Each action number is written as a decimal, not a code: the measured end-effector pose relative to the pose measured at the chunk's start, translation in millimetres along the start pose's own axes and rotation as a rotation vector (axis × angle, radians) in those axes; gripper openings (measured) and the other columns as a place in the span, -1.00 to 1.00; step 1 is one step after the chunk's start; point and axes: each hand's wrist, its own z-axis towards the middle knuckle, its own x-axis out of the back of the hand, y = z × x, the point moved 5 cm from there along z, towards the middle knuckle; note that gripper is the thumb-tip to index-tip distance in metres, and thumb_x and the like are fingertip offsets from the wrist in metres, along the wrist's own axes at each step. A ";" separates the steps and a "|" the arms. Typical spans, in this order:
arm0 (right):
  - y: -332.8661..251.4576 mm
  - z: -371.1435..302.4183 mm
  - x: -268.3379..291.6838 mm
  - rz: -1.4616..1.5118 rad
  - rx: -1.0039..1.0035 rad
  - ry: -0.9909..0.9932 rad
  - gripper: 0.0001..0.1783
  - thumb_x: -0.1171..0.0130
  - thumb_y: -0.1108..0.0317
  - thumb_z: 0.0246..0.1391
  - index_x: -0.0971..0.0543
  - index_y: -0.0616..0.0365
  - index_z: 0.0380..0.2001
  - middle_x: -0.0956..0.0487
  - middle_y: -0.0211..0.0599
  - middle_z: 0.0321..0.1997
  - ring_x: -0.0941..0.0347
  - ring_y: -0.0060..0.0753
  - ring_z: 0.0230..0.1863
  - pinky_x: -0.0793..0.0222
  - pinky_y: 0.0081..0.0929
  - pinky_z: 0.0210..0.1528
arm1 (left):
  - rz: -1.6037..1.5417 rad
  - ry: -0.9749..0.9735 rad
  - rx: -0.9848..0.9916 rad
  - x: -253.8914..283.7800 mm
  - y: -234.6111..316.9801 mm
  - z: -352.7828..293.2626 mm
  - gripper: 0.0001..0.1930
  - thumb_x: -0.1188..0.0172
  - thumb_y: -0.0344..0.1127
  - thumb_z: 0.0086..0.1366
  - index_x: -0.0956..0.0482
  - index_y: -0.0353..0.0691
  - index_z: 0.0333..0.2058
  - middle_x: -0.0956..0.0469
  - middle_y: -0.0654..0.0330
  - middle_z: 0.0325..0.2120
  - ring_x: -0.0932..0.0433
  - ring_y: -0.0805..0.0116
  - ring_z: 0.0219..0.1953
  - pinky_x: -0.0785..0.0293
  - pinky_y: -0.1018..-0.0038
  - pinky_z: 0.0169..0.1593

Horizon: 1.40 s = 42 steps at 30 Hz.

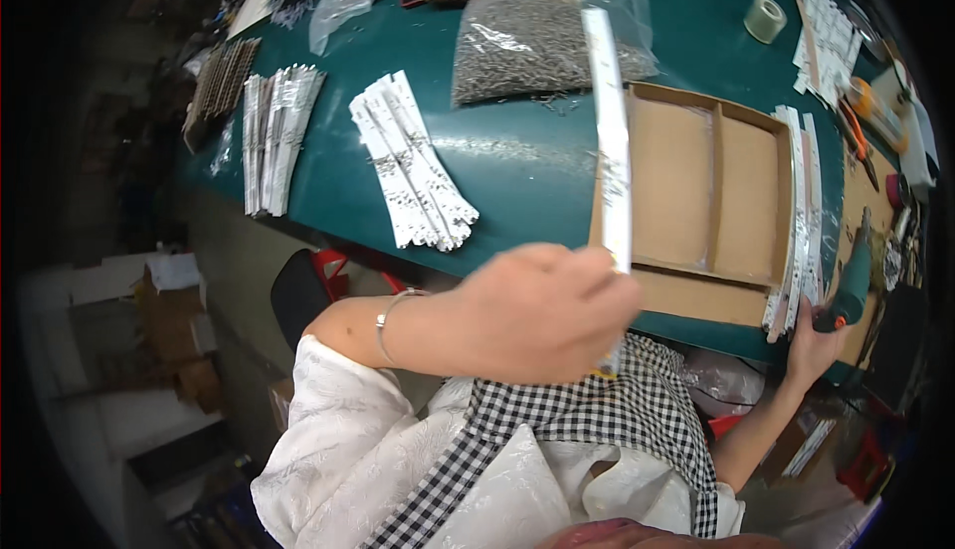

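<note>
My left hand (547,315), slightly blurred, is closed around one end of a long white strip (611,141). The strip stands up in front of the left side of a shallow brown cardboard box (678,269) with a divider, and has dark marks along it. At the right table edge my right hand (814,348) is closed on the lower end of a green electric screwdriver (852,285), its narrow tip pointing away from me. Its fingers are partly hidden. Beside them lie several white strips (798,206) along the box's right side.
Bundles of white strips lie on the green table, one at mid-left (410,166) and one farther left (279,141). Behind is a clear bag of small screws (522,47). A tape roll (765,19), more strips (828,37) and orange-handled pliers (856,129) are at far right.
</note>
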 end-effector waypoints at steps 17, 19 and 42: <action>-88.7 -41.8 33.8 0.719 0.068 -0.025 -0.29 -0.21 0.69 0.03 -0.27 0.31 0.28 -0.37 -0.40 -0.21 -0.33 -0.62 -0.28 -0.28 -0.70 -0.27 | 0.417 -0.219 0.546 15.8 -113.7 -122.1 -0.81 -0.24 -0.44 -0.03 -0.74 -0.09 -0.40 -0.48 0.33 -0.54 -0.51 0.36 -0.45 -0.45 0.42 -0.46; -99.5 -49.7 24.0 0.732 0.042 -0.052 -0.20 -0.33 0.61 -0.04 -0.23 0.36 0.28 -0.31 -0.37 -0.27 -0.28 -0.55 -0.24 -0.24 -0.60 -0.09 | 0.424 -0.213 0.547 15.9 -112.1 -124.8 -0.82 -0.25 -0.43 -0.03 -0.73 -0.11 -0.40 -0.47 0.32 -0.52 -0.51 0.36 -0.44 -0.46 0.42 -0.44; -110.4 -120.0 -40.3 0.833 -0.122 -0.261 -0.15 -0.19 0.79 -0.01 -0.12 0.28 0.35 -0.36 -0.30 -0.18 -0.31 -0.55 -0.23 -0.36 -0.61 -0.17 | -0.166 0.050 0.851 19.5 -90.1 -119.4 -0.76 -0.27 -0.54 0.16 -0.68 -0.28 -0.15 -0.51 0.20 -0.45 -0.53 0.39 -0.35 -0.48 0.45 -0.25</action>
